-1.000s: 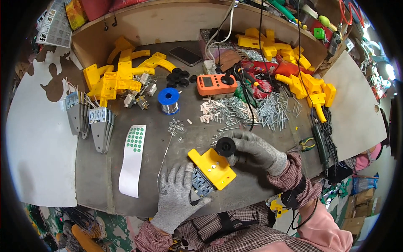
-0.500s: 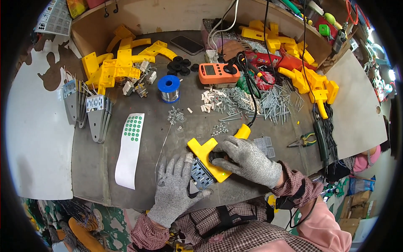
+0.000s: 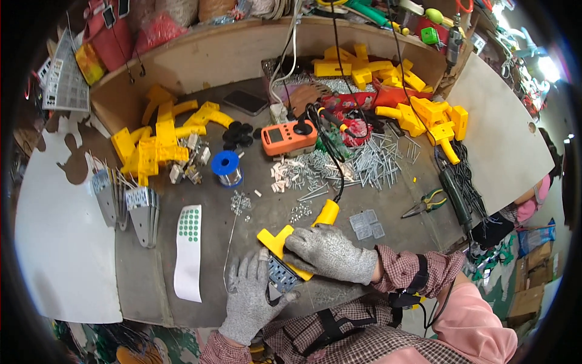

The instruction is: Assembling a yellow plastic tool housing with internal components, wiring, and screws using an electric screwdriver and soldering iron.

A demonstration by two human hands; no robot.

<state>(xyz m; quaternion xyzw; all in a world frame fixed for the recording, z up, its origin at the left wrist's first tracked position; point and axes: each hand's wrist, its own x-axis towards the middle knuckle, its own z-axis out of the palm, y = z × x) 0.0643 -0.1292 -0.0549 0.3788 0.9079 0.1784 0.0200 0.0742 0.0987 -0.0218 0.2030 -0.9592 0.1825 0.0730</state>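
A yellow plastic tool (image 3: 274, 240) lies at the bench's front, its handle pointing up and right with a black cord running from the end. A perforated grey metal plate (image 3: 281, 274) is fixed along its lower-left side. My right hand (image 3: 330, 253), in a grey glove, is closed over the tool's middle; its fingers cover the round black knob there. My left hand (image 3: 248, 300), gloved too, rests with fingers stretched out on the bench beside the plate. Its index finger touches the tool's edge, and its thumb lies by the plate's lower end.
Beyond the tool are a solder spool (image 3: 227, 168), an orange multimeter (image 3: 285, 141) and piled screws (image 3: 376, 161). Pliers (image 3: 426, 203) lie right, a sticker sheet (image 3: 188, 261) left. Yellow housings (image 3: 159, 148) and grey metal brackets (image 3: 142, 215) sit farther left.
The camera view has shifted, so the bench appears lower and farther left. My right hand now covers the black knob, which showed before; both hands stay at the tool.
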